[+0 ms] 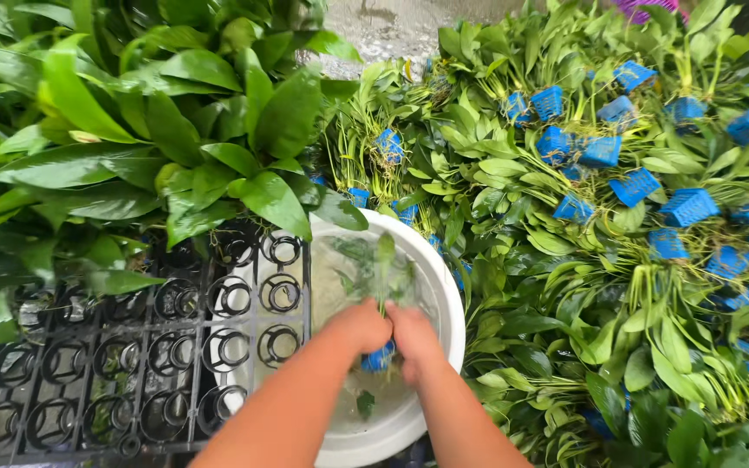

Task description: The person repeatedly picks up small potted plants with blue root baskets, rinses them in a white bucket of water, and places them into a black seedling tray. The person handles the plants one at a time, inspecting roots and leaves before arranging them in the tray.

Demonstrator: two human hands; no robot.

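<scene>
Nearest the camera, both forearms reach forward over a white bucket (444,295) that holds water. The left hand (359,327) and the right hand (413,334) meet just above the water, and between them sits a small plant (383,269) rooted in a little blue pot (378,357). Each grip looks closed around the pot and the base of the stems, the left from one side, the right from the other; the fingertips are hidden, so how tightly they press I cannot tell.

The plant is blurred, but its thin green leaves stand up from the hands. I judge it light, soft and wet, likely slippery, with stems that would bruise or snap if squeezed. The stiff plastic pot seems the safer place to take hold, with the leaves left free.

To the left of the bucket lies a black tray (132,364) of round holders, its near rows bare, partly overlapping the bucket's rim. Further off on the left stands a mass of broad-leaved plants (149,130). To the right and beyond, a heap of similar small plants in blue pots (635,186) lies on its side.
</scene>
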